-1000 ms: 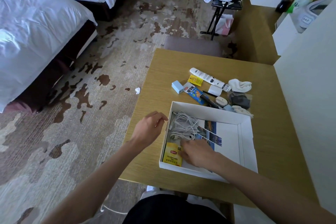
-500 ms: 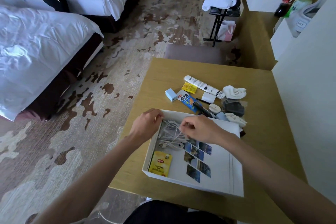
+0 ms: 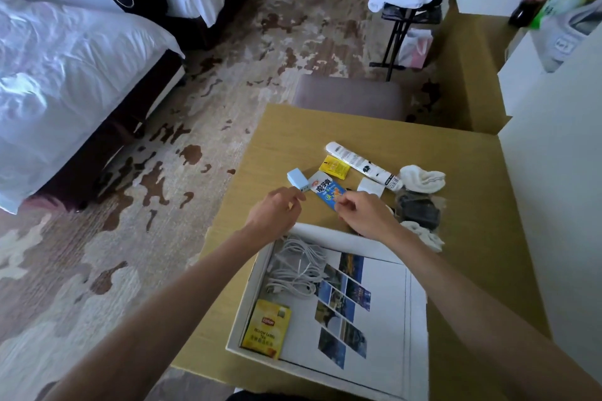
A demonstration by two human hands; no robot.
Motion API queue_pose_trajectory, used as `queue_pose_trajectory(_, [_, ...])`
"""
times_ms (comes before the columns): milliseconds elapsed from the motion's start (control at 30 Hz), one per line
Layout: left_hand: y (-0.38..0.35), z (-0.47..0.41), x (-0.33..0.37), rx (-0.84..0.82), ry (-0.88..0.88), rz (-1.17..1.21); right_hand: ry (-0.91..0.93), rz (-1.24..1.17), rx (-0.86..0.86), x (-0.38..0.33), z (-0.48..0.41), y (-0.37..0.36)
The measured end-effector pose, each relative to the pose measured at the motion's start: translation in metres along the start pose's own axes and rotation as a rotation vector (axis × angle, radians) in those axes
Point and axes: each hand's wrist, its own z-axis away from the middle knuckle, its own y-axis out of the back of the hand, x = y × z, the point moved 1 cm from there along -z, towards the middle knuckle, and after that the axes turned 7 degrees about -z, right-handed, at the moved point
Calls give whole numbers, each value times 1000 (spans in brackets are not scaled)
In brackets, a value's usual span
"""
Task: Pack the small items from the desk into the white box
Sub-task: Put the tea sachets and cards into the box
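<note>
Reaching past the box (image 3: 338, 238), both hands work the loose pile beyond its far wall, probably so each can bring back one item. The left hand (image 3: 277, 213), loosely curled and holding nothing, hovers off the box's far-left corner, fingertips just beside the charger (image 3: 297, 178). The right hand (image 3: 366, 216), over the far wall's middle, pinches the near end of the blue packet (image 3: 325, 189), which lies flat beyond the box. Inside, cable (image 3: 298, 267) and tea bag (image 3: 267, 332) hug the left wall, likely to leave room.

R hand (image 3: 368, 216) pinches blue pkt (image 3: 326, 189); L hand (image 3: 277, 215) by charger (image 3: 297, 179); cable (image 3: 299, 267), tea (image 3: 267, 329) in box (image 3: 417, 319).
</note>
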Motion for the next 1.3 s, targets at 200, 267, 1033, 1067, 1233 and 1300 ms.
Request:
queue_pose_trajectory(200, [-19,-67,-22,-131,45,39,-125,64,-7,26,-52,-14])
queue_pose_trajectory(267, [-27,-89,-32,-174,32,11,-166,91,4,32,-73,-21])
queue_pose_trajectory(1033, [-65,-166,-63,-242,-583,-702,24,343,233,52,-153,-15])
queue_pose_trajectory(1067, [-63,-165,-64,-236,-570,-702,-22,223,238,51,-148,-12])
queue_pose_trajectory(1233, [-44,-148,-66,-146,-435,-405,-145,-431,229,30,-108,2])
queue_pose_trajectory(1300, [-30,-133,-63,-71,-315,-159,-116,-632,207,15,-87,8])
